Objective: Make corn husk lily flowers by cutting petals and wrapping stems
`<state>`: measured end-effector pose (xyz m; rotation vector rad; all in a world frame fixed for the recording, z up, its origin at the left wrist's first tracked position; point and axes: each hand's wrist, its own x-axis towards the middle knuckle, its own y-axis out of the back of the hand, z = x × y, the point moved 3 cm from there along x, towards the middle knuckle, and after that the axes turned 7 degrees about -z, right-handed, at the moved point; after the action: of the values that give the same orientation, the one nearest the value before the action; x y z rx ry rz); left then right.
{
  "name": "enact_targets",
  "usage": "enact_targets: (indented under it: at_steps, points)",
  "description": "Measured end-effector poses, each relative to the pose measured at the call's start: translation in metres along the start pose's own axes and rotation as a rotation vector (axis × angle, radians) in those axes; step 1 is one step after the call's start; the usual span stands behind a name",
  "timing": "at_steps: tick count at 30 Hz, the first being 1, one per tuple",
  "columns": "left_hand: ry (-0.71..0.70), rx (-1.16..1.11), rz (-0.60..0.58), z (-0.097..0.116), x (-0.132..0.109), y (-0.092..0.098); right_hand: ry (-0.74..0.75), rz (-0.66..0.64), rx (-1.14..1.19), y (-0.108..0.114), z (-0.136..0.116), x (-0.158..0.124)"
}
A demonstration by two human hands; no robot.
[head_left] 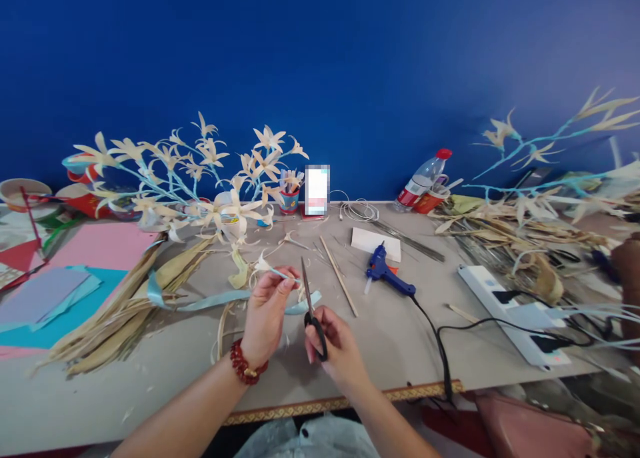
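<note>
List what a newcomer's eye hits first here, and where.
First, the cream, star-shaped flowers on pale-blue stems, spread at back left before the deep-blue wall. Next, front centre, the left hand pinches a small cream flower on a pale-blue stem, with black-handled metal scissors beside it in the right hand. Right of them lies a dark-blue plastic glue gun.

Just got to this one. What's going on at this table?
The person's left hand holds a small pale flower by its light-blue stem. The right hand grips black-handled scissors, blades pointing away. A blue glue gun lies to the right; more pale flowers spread at the back left.
</note>
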<state>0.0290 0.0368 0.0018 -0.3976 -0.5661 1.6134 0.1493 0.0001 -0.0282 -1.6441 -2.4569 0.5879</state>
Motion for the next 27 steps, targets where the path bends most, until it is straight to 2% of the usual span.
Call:
enact_targets:
  at_steps: [3,6,8,10,13,18,22,25,27]
  points:
    - [-0.016,-0.012,0.041,0.001,0.003,0.004,-0.03,0.001,-0.305,0.017,-0.012,0.001]
    - [-0.042,0.005,0.056,0.002,0.005,0.008,-0.017,0.086,-0.909,0.04,-0.032,0.002]
    - [-0.045,0.032,0.06,0.001,0.005,0.009,0.015,0.146,-1.223,0.05,-0.044,0.004]
    - [-0.032,0.058,0.073,0.0,0.005,0.009,0.023,0.158,-1.404,0.055,-0.049,0.006]
    - [0.002,0.069,0.081,-0.002,0.004,0.01,-0.028,0.124,-1.548,0.055,-0.047,0.012]
    - [0.014,0.071,0.057,-0.004,0.005,0.012,-0.157,0.035,-1.582,0.054,-0.044,0.017]
    - [0.044,0.055,0.04,-0.007,0.005,0.011,-0.14,-0.093,-1.463,0.059,-0.057,0.017]
    - [0.062,0.041,0.018,-0.009,0.005,0.009,-0.082,-0.17,-1.248,0.059,-0.067,0.025]
    - [0.066,0.044,-0.001,-0.01,0.003,0.008,-0.031,-0.179,-0.945,0.055,-0.071,0.035]
